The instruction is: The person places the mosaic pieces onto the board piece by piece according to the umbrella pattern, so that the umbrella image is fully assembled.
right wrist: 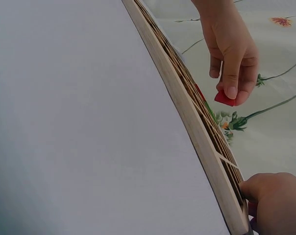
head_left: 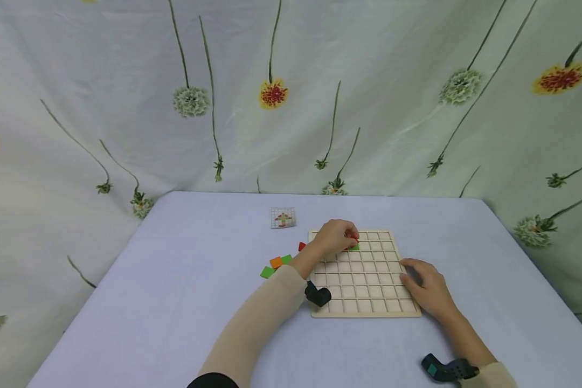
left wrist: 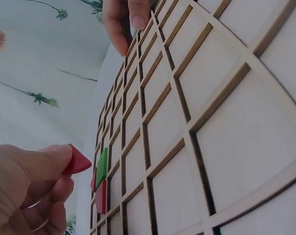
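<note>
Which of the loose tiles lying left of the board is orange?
The orange tile between two green tiles; the other tile visible there is the red tile.

2 arms (head_left: 258,318) extend: left hand (head_left: 336,237) farther forward, fingers (left wrist: 63,189) pinching; right hand (head_left: 428,285) nearer, fingers straight.

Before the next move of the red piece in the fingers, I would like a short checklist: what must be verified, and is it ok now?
1. Red piece pinched by the left hand: ok.
2. Red piece clear of the board: ok, a gap shows in the left wrist view.
3. Right hand at the board's right edge: ok, touching it.
4. Pattern card uncovered: ok.
5. Orange piece off the board: ok, left of it.
6. Exact landing spot: cannot tell.
</note>
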A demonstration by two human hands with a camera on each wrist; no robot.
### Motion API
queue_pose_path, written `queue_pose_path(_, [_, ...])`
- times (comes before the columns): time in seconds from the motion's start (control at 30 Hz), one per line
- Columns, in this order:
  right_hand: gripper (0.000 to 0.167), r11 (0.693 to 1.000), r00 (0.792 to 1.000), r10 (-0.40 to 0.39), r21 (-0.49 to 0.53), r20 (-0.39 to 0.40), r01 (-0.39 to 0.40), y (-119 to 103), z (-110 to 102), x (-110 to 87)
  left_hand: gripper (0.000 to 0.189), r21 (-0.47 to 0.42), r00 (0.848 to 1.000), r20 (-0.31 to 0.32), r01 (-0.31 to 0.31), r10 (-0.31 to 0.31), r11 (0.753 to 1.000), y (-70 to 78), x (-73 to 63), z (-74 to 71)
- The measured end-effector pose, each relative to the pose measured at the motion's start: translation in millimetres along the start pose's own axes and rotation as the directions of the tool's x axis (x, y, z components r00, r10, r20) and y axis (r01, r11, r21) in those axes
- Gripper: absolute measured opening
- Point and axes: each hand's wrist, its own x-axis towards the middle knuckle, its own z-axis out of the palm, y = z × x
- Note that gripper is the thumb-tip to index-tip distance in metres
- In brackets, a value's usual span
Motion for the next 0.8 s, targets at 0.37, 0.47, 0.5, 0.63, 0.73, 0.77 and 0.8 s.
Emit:
queue_pose_path(0.37, [0.036, 1.000, 1.000, 0.005, -0.003, -0.001, -0.005, 1, 1, 0.3, 0.013, 0.067, 0.996, 0.065, -0.063, 0.059, 0.996, 3.6, 14.1, -0.5])
queue_pose_path(0.47, [0.036, 1.000, 1.000, 0.002, -0.003, -0.003, -0.002, 1, 1, 0.5, 0.016, 0.109, 0.994, 0.092, -0.073, 0.063, 0.991, 6.7, 17.9, 0.1])
queue_pose_path(0.5, [0.036, 1.000, 1.000, 0.003, -0.002, -0.004, -0.003, 1, 1, 0.6, 0.016, 0.125, 0.993, 0.100, -0.075, 0.063, 0.989, 8.1, 19.3, 0.3])
queue_pose_path(0.63, [0.036, 1.000, 1.000, 0.010, -0.004, -0.002, -0.010, 1, 1, 0.8, 0.018, 0.165, 0.989, 0.128, -0.091, 0.070, 0.982, 13.3, 24.7, 1.7])
queue_pose_path(0.73, [0.036, 1.000, 1.000, 0.011, -0.003, 0.000, -0.011, 1, 1, 0.7, 0.021, 0.182, 0.984, 0.161, -0.109, 0.079, 0.977, 15.4, 28.9, 3.5])
queue_pose_path(0.77, [0.035, 1.000, 1.000, 0.012, -0.002, 0.000, -0.012, 1, 1, 0.7, 0.023, 0.187, 0.981, 0.175, -0.118, 0.085, 0.975, 16.2, 30.2, 3.9])
queue_pose_path(0.8, [0.035, 1.000, 1.000, 0.012, 0.000, 0.000, -0.012, 1, 1, 0.6, 0.024, 0.189, 0.978, 0.190, -0.128, 0.091, 0.974, 16.9, 31.6, 4.6])
